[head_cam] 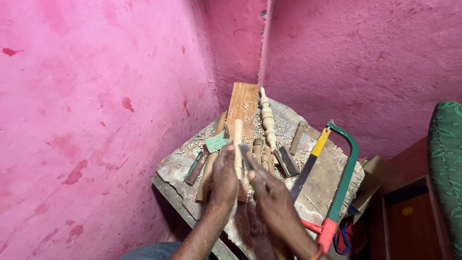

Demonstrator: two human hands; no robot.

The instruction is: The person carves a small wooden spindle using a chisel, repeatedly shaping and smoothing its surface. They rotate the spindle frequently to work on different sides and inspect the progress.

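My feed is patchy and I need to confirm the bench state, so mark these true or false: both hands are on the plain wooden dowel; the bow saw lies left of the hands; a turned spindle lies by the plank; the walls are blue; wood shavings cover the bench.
1. Both hands are on the plain wooden dowel: true, the left hand and right hand both grip it.
2. The bow saw lies left of the hands: false, it lies to their right.
3. A turned spindle lies by the plank: true.
4. The walls are blue: false, the wall is pink.
5. Wood shavings cover the bench: true.
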